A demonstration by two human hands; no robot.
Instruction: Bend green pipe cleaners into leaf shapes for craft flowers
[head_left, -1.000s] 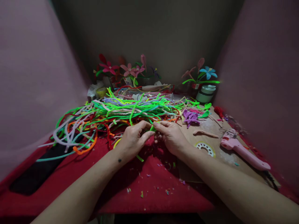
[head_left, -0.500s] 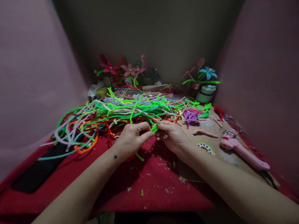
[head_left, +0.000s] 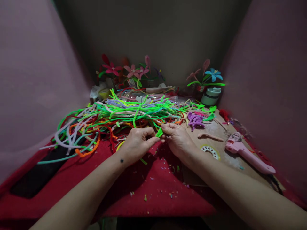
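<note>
Between my two hands is a small bright green piece of bent pipe cleaner (head_left: 159, 132), shaped somewhat like a leaf. My left hand (head_left: 139, 140) pinches its lower left end between thumb and forefinger. At its upper right side the fingertips of my right hand (head_left: 179, 137) close on it. Just beyond the hands lies a big heap of pipe cleaners (head_left: 134, 110), mostly green with white, orange, red and lilac ones. A loose green end (head_left: 144, 161) shows below my left hand.
On a cardboard sheet (head_left: 203, 140) at right lie purple pipe-cleaner pieces (head_left: 195, 120), a white perforated disc (head_left: 210, 152) and a pink glue gun (head_left: 249, 153). A black phone-like slab (head_left: 35, 175) lies left. Pipe-cleaner flowers (head_left: 133, 72) and a lidded jar (head_left: 211, 96) stand behind. Scraps dot the red cloth (head_left: 158, 204).
My left hand has shifted slightly right and down, and more of the green piece shows between the fingertips. Both hands keep their hold on it.
</note>
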